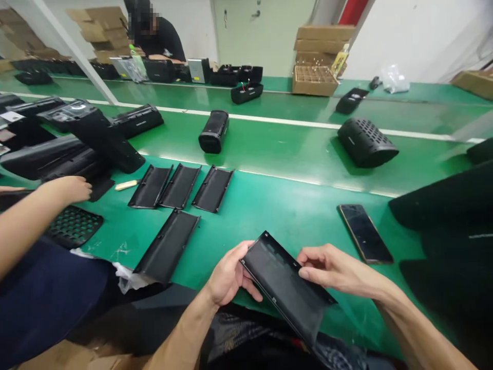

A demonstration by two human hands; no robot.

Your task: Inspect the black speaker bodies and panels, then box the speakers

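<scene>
A black plastic cover panel [287, 288] with small clips along its edges is held tilted at the near edge of the table. My left hand [232, 275] grips its upper left corner, thumb on the edge and fingers beneath. My right hand [327, 267] pinches its right edge between thumb and fingers. A translucent film seems to hang at the panel's lower right end. Similar black panels, such as this nearest one [169, 246], lie on the green table to the left. Behind that one, several more lie in a row.
A smartphone [365, 234] lies to the right, near a large black case [450, 205]. At left, a co-worker's arm [57, 198] reaches over a perforated grille [77, 226]. Black speaker housings [213, 132] stand on the conveyor [277, 144]. Another person [157, 38] works across it.
</scene>
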